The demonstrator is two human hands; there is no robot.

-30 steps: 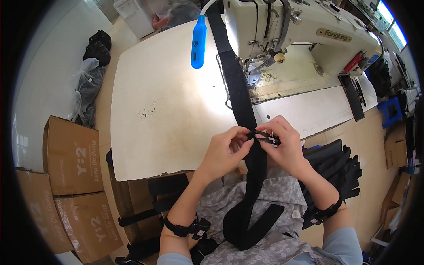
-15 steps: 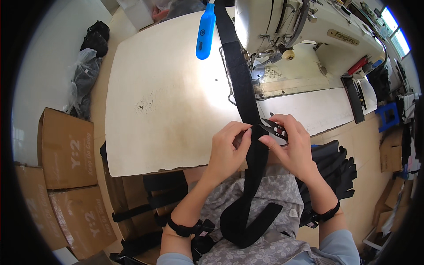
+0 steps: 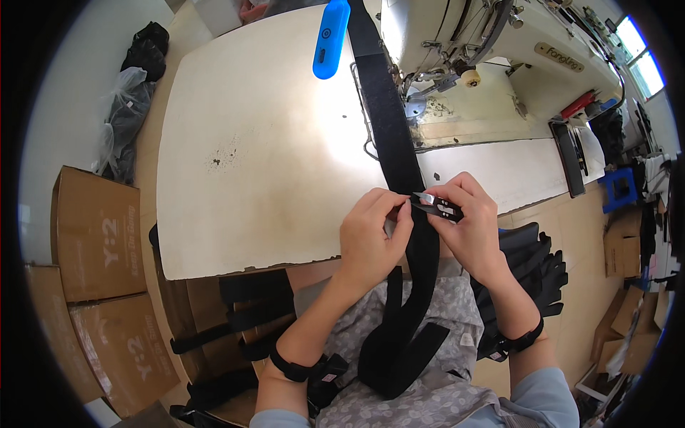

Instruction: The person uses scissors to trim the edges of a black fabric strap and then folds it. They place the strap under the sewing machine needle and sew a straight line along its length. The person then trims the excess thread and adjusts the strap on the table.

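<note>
A long black strap (image 3: 387, 122) runs from beside the white sewing machine (image 3: 435, 32) over the table's front edge, down onto the grey floral apron on my lap. My left hand (image 3: 371, 232) pinches at the strap near that edge, thumb and index finger close together. My right hand (image 3: 467, 225) grips small black thread snips (image 3: 438, 205), whose silvery blades lie over the strap right by my left fingertips. The machine's presser foot area sits above, right of the strap.
A white table (image 3: 250, 192) surrounds the machine, with a blue lamp controller (image 3: 328, 39) above it. Cardboard boxes (image 3: 96, 232) and bagged goods (image 3: 128, 114) stand left. Black strips (image 3: 535, 271) are piled right of my lap; a blue stool (image 3: 617, 189) stands further right.
Both hands have risen slightly in the picture, and the snips' blades have turned toward my left fingertips. The table and machine appear shifted slightly up as the view moves.
</note>
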